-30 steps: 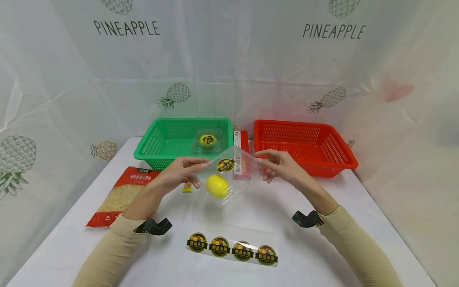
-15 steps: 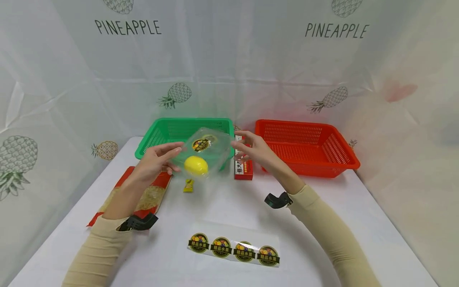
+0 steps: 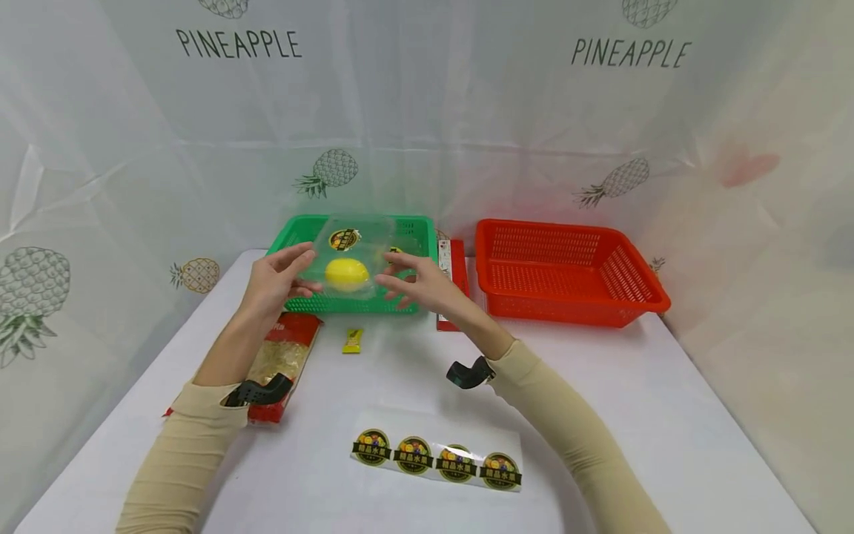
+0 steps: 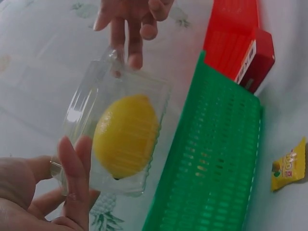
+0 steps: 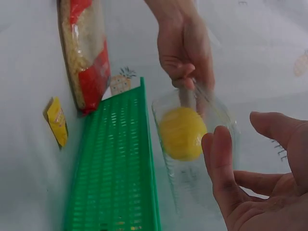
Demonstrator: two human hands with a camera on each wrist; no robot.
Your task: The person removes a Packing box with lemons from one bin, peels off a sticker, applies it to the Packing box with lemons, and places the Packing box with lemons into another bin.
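A clear plastic clamshell box [image 3: 367, 233] with a lemon [image 3: 346, 274] inside and a round dark sticker [image 3: 344, 239] on top hangs tilted over the green basket [image 3: 313, 305]. My left hand [image 3: 273, 282] pinches the box's left edge. At its right side, my right hand [image 3: 423, 284] has its fingers extended against the box, and its thumb stands apart in the right wrist view. Inside the basket, another clear box [image 3: 408, 245] with a yellow fruit is partly hidden behind the held box and my right hand.
A red basket [image 3: 547, 305] stands at the back right. A red and white carton [image 3: 459, 267] lies between the baskets. Nearer are a red pasta bag [image 3: 287, 356], a small yellow wrapped sweet [image 3: 352, 341] and a sticker sheet [image 3: 437, 460].
Both hands have carried the boxed lemon leftward and away from me, from above the table to over the green basket. The right thumb now stands apart from the box.
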